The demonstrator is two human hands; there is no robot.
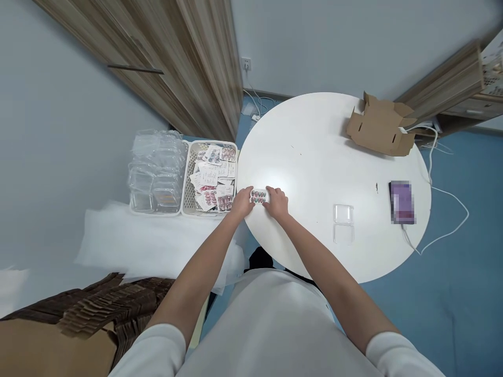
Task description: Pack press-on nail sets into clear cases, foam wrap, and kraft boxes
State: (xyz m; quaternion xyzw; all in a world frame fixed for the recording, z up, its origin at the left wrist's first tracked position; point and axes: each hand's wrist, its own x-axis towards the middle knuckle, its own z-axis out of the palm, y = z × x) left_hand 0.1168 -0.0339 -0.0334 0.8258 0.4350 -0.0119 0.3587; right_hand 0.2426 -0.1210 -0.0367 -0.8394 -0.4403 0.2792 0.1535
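Both of my hands hold a small flat set of press-on nails, with two rows of red and green pieces, at the left edge of the white table. My left hand pinches its left end. At the opposite end, the fingers of my right hand are closed on it. Just left of my left hand stands a white basket heaped with similar nail sets and printed cards. An open clear plastic case lies on the table, well to the right of my right hand.
The round white table carries an opened cardboard box and a phone-like device on a cable. Clear plastic cases are stacked left of the basket. White wrapping sheets and folded cardboard lie nearer my body.
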